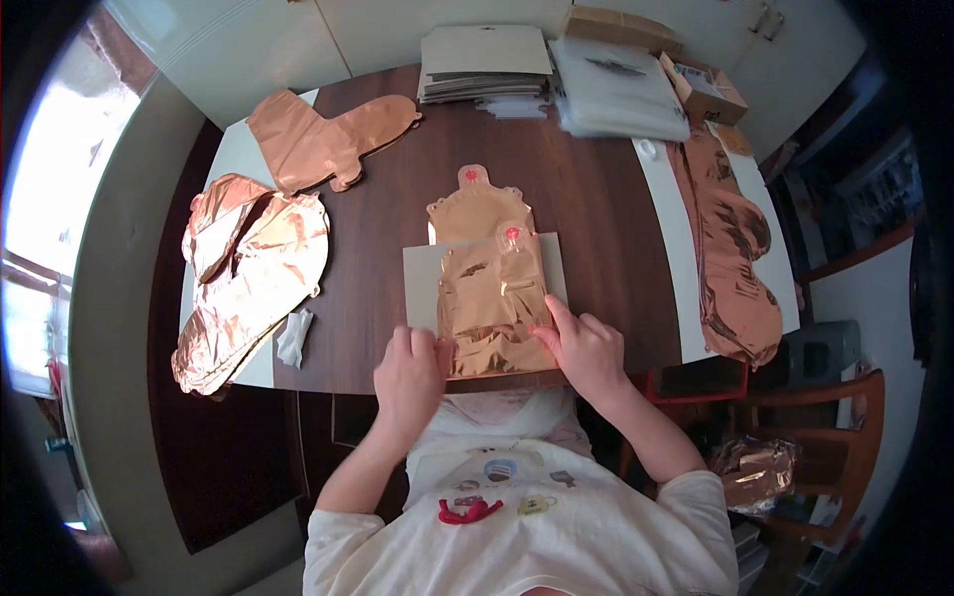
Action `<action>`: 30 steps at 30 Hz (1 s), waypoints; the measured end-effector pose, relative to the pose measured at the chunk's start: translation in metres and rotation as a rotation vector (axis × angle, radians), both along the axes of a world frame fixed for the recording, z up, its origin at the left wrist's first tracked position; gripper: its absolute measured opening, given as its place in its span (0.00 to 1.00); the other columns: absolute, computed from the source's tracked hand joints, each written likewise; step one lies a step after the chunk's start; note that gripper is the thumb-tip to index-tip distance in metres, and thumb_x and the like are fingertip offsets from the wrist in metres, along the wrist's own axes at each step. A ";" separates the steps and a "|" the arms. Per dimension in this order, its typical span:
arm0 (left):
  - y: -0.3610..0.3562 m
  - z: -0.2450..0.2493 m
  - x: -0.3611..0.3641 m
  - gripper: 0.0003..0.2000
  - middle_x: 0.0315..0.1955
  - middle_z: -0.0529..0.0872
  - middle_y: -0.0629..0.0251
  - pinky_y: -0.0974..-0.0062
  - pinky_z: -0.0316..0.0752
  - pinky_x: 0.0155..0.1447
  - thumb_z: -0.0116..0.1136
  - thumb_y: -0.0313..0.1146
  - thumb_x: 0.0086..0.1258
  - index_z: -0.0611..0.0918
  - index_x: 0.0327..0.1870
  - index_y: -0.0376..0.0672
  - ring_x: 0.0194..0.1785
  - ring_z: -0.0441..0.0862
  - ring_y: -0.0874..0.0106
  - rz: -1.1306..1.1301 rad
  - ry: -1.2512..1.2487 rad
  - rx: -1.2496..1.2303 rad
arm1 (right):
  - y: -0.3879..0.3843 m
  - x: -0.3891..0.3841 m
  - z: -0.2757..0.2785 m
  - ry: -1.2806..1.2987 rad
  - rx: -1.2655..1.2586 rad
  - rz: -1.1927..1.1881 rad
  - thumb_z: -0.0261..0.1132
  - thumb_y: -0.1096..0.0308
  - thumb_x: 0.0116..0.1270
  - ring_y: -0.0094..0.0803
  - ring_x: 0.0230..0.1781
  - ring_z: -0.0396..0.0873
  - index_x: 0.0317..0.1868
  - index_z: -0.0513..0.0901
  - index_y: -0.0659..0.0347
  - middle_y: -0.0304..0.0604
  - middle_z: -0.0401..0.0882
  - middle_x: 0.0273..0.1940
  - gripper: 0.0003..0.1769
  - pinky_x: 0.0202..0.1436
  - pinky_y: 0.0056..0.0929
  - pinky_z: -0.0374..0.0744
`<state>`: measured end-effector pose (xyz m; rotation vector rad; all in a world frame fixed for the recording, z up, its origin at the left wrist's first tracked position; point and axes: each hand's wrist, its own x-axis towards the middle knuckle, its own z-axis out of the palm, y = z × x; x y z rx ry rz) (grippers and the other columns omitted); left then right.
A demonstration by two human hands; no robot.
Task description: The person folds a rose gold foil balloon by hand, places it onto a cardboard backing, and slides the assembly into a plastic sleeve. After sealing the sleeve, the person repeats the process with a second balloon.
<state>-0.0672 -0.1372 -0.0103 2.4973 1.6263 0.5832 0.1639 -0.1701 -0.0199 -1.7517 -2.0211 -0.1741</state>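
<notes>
A flat rose-gold foil balloon (487,288) lies folded on a grey cardboard sheet (421,283) at the near edge of the table. Its far end, with a tab bearing a red mark, reaches past the card, and a second red mark shows on the upper fold. My left hand (409,372) is closed at the balloon's lower left corner, its fingertips pinching the foil edge. On the right side, my right hand (584,343) grips the lower edge, thumb lying along the foil and fingers curled beside it. Creases run across the lower part between both hands.
More flat foil balloons lie at the left (268,248), far left (333,139) and right (730,258). Behind stand a stack of cards (485,52), clear plastic bags (616,89) and a small cardboard box (704,89). A crumpled white piece (294,338) lies left.
</notes>
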 end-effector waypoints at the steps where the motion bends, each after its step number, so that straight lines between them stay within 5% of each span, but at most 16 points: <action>1: -0.010 -0.001 -0.001 0.12 0.38 0.80 0.57 0.59 0.77 0.40 0.63 0.39 0.64 0.77 0.38 0.42 0.42 0.80 0.55 -0.036 -0.050 0.097 | 0.001 0.000 -0.001 0.000 0.005 -0.003 0.70 0.56 0.58 0.32 0.19 0.77 0.55 0.75 0.56 0.37 0.79 0.23 0.26 0.20 0.32 0.77; 3: -0.044 0.008 0.004 0.23 0.55 0.75 0.53 0.55 0.70 0.59 0.62 0.45 0.64 0.76 0.53 0.38 0.61 0.71 0.53 -0.310 0.018 -0.207 | 0.000 0.000 -0.003 -0.009 0.005 -0.023 0.70 0.56 0.57 0.32 0.18 0.76 0.54 0.76 0.55 0.38 0.77 0.21 0.26 0.20 0.32 0.77; 6: -0.064 -0.002 0.020 0.35 0.65 0.68 0.48 0.52 0.60 0.69 0.59 0.54 0.63 0.70 0.64 0.34 0.69 0.65 0.53 -0.522 0.123 -0.083 | 0.001 -0.001 -0.005 -0.015 0.012 -0.029 0.71 0.55 0.56 0.33 0.17 0.76 0.54 0.77 0.55 0.38 0.74 0.18 0.27 0.20 0.32 0.77; 9: -0.060 -0.012 0.017 0.44 0.70 0.62 0.46 0.54 0.56 0.73 0.57 0.62 0.60 0.66 0.67 0.31 0.73 0.59 0.51 -0.458 0.263 -0.074 | 0.001 0.000 -0.007 -0.013 0.015 -0.033 0.71 0.55 0.56 0.33 0.16 0.76 0.54 0.77 0.55 0.38 0.73 0.17 0.27 0.19 0.31 0.77; 13: -0.047 -0.010 0.005 0.46 0.69 0.62 0.44 0.52 0.56 0.73 0.58 0.66 0.55 0.66 0.69 0.39 0.72 0.58 0.47 -0.431 0.255 -0.079 | 0.000 0.000 -0.006 -0.018 0.020 -0.031 0.71 0.56 0.56 0.34 0.15 0.76 0.54 0.77 0.54 0.39 0.73 0.18 0.26 0.18 0.31 0.76; 16: -0.040 -0.007 -0.003 0.46 0.70 0.56 0.38 0.50 0.55 0.72 0.57 0.70 0.51 0.66 0.71 0.54 0.73 0.55 0.42 -0.397 0.282 -0.087 | -0.003 -0.001 -0.003 -0.018 -0.085 -0.067 0.70 0.53 0.59 0.35 0.25 0.79 0.55 0.78 0.57 0.40 0.75 0.20 0.27 0.26 0.34 0.78; 22: -0.039 -0.006 -0.002 0.46 0.71 0.54 0.37 0.49 0.53 0.73 0.57 0.72 0.48 0.67 0.71 0.62 0.73 0.52 0.40 -0.369 0.286 -0.085 | -0.010 -0.006 0.014 0.180 -0.124 -0.006 0.72 0.42 0.51 0.45 0.55 0.73 0.60 0.71 0.65 0.53 0.79 0.45 0.44 0.59 0.50 0.72; 25: -0.040 -0.006 -0.002 0.47 0.70 0.55 0.37 0.50 0.54 0.72 0.58 0.72 0.47 0.66 0.71 0.63 0.73 0.53 0.40 -0.361 0.300 -0.070 | -0.015 -0.010 0.008 0.197 -0.158 -0.060 0.75 0.40 0.44 0.50 0.60 0.69 0.63 0.67 0.65 0.57 0.72 0.57 0.53 0.67 0.52 0.65; 30: -0.040 -0.008 -0.002 0.48 0.70 0.56 0.36 0.50 0.54 0.72 0.59 0.72 0.45 0.66 0.71 0.62 0.73 0.54 0.41 -0.343 0.310 -0.063 | -0.012 -0.001 0.005 0.265 -0.219 0.011 0.76 0.42 0.45 0.50 0.62 0.69 0.64 0.66 0.65 0.54 0.73 0.58 0.52 0.70 0.52 0.63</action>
